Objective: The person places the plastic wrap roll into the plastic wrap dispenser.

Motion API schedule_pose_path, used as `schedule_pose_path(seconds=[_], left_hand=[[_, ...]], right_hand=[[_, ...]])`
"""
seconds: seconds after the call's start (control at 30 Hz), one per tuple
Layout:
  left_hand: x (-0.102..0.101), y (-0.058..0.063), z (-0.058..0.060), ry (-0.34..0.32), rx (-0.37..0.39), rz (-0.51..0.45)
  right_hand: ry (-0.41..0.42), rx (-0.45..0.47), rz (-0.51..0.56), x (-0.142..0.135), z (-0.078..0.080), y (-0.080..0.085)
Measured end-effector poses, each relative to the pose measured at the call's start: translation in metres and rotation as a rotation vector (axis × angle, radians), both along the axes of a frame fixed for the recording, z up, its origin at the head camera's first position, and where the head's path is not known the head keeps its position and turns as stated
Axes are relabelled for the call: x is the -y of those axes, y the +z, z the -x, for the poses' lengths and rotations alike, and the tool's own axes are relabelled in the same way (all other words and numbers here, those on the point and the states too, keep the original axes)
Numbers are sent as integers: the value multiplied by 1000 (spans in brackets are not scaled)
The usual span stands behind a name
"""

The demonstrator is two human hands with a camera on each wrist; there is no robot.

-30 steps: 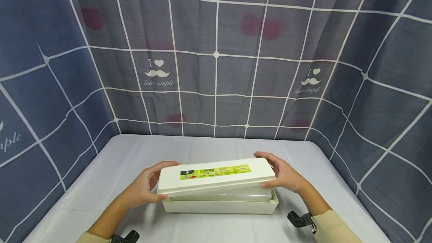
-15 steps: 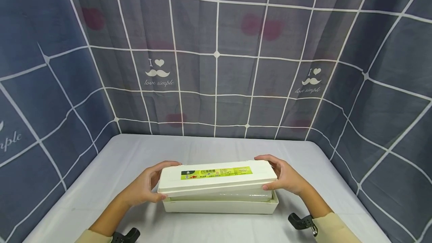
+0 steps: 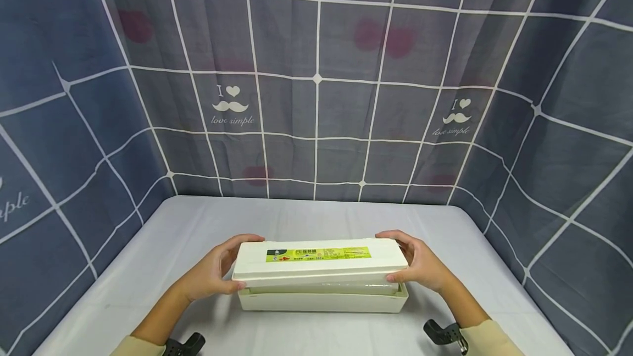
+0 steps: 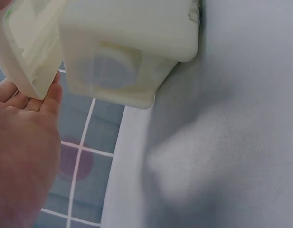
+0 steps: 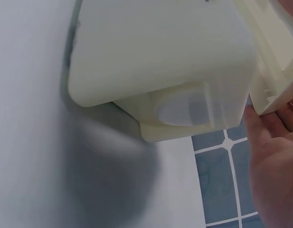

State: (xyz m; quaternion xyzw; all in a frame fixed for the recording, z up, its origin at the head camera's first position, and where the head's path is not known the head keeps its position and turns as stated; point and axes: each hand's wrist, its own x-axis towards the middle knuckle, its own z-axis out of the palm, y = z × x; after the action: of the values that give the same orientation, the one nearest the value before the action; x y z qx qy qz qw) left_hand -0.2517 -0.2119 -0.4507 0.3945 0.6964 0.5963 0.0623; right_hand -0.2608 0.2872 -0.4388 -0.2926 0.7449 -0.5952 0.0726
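Note:
Both hands hold a long white lid [image 3: 316,267] with a yellow-green label. My left hand [image 3: 215,271] grips its left end, thumb on the front edge. At the right end, my right hand [image 3: 417,261] pinches it between thumb and fingers. Below it the matching cling film box [image 3: 323,304] stands on the table, and a shiny roll of cling film [image 3: 346,288] shows in the gap. The lid is slightly tilted, its left end a bit lower. In each wrist view, the box's end wall [image 4: 132,28] has a notch, and a round roll end [image 5: 184,109] shows there.
A white cloth covers the table [image 3: 316,334]. Dark blue-grey checked curtains [image 3: 316,109] enclose the back and both sides. Black bands with camera mounts [image 3: 442,331] sit on both wrists, below light sleeves.
The lid's right end has come down with my right hand, so the lid is closer to level and the gap above the roll is narrower. My left hand has barely moved.

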Motion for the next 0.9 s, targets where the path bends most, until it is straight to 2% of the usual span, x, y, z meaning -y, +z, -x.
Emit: schedule_pose_path(seconds=[0.23,0.57,0.9], left_hand=[[2,-3,-1,57,18,-12],[5,-10,3,77,10,-11],[3,-14,3,131,23,41]], right_hand=[[-7,7,27,1,-4,-4],[-15,-2,36,-5,-9,-11],[-35,-14,55,-6,-15,-15]])
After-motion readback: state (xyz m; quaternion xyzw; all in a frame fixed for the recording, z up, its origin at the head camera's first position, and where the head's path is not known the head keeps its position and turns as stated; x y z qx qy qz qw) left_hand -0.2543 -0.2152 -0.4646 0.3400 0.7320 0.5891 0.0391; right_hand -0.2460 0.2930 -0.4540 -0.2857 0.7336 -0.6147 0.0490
